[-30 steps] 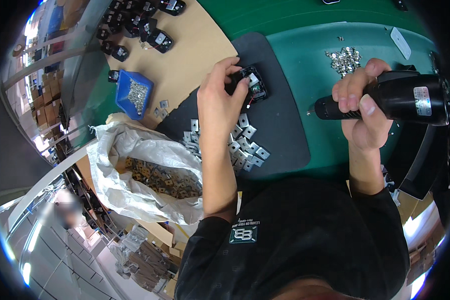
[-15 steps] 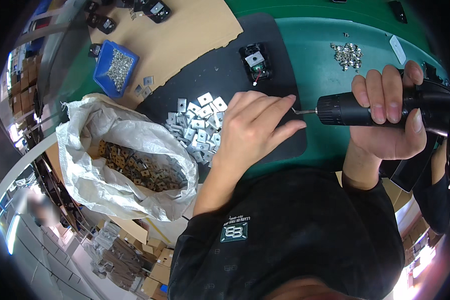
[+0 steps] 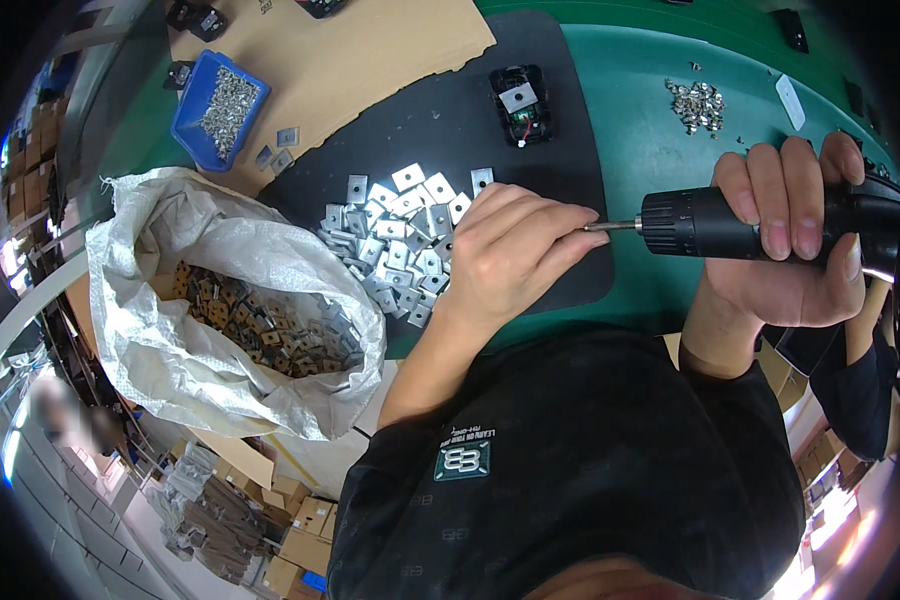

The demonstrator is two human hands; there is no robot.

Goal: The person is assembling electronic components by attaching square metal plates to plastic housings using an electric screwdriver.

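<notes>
My right hand (image 3: 785,225) is wrapped around a black electric screwdriver (image 3: 700,222), held level with its nose toward the left. From the nose sticks a thin metal screwdriver bit (image 3: 622,226). The thumb and fingertips of my left hand (image 3: 515,250) are pinched around the bit's tip; any small part between them is hidden. Above the hands, a black plastic housing (image 3: 540,118) lies on the dark mat, with a square metal plate (image 3: 518,97) in it and a short red wire. A heap of square metal plates with holes (image 3: 395,235) lies left of my left hand.
A white woven sack (image 3: 130,310) of metal plates stands at the left. Beyond it is a blue bin (image 3: 195,130) of small metal parts, beside cardboard (image 3: 370,50). Small metal pieces (image 3: 698,105) are piled on the green table (image 3: 640,80). Another person's arm (image 3: 860,335) shows at right.
My left thumb and fingertips, apart around the bit's tip before, have closed on it. The view has shifted slightly, and one metal plate now shows just above my left hand.
</notes>
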